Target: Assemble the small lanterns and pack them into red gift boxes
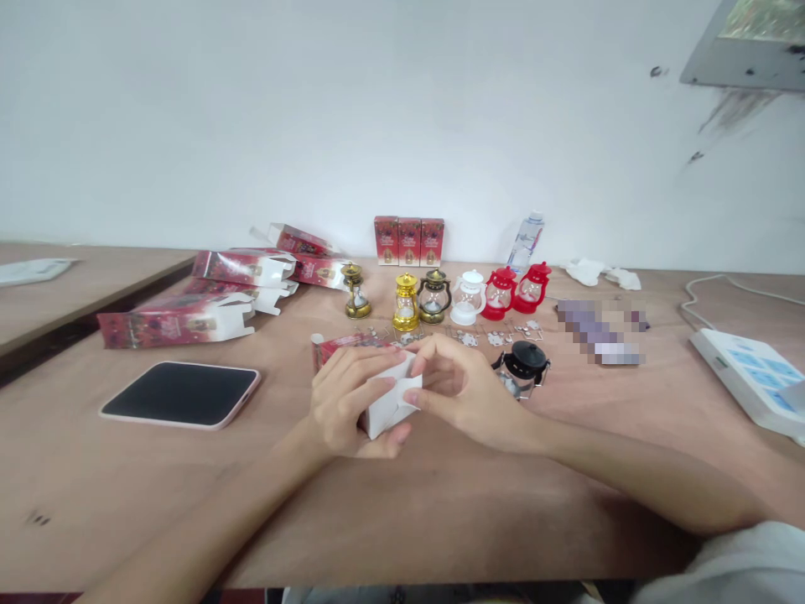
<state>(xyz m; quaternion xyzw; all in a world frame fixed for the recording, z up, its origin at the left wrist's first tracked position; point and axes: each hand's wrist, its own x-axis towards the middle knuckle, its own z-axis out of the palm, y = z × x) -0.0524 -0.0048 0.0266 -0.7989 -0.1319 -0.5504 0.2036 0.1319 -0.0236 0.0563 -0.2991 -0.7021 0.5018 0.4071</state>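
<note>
Between my hands is a small cardboard box (385, 411), its white end flaps facing me and folded partly over each other. My left hand (352, 401) wraps round the box from the left, thumb below and fingers on top. With thumb and forefinger, my right hand (462, 390) pinches a white flap at the box's right edge. Just right of that hand a black lantern (527, 362) stands on the table, partly hidden. Behind my hands a row of small lanterns includes a gold one (406, 304), a white one (467, 300) and a red one (500, 295).
Unfolded red boxes (169, 323) lie at the left, behind a phone (182, 394). Three closed red boxes (409, 242) stand by the wall beside a plastic bottle (526, 242). Small metal parts (500, 337) are scattered before the lanterns. A white corded device (755, 382) sits at right.
</note>
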